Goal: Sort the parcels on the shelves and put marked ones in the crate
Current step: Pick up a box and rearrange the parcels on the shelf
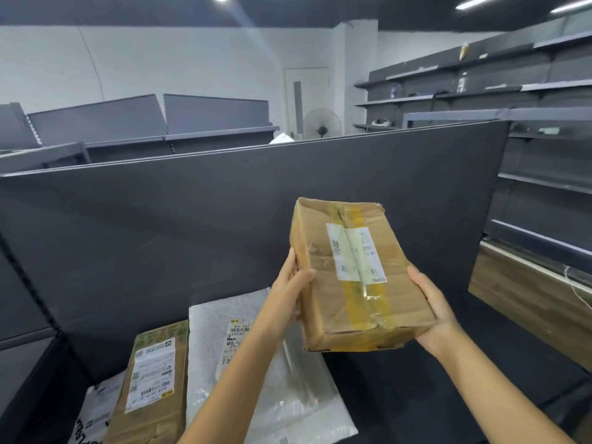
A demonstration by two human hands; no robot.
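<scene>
A worn brown cardboard parcel (355,277) with yellow tape and a white shipping label is held up in the air above the dark shelf. My left hand (290,290) grips its left side, thumb on the top face. My right hand (434,310) holds its right lower edge, fingers curled under it. On the shelf below lie a brown box parcel (153,382) with a white label, a white plastic mailer (275,379) with a label, and a grey-white printed bag (93,411) at the far left. No crate is in view.
The dark shelf surface (416,389) spreads under the parcel, backed by a tall dark panel (192,225). Grey shelving (544,91) lines the right wall. A standing fan (322,125) and a white door are in the background. A wood-toned board (528,293) sits at right.
</scene>
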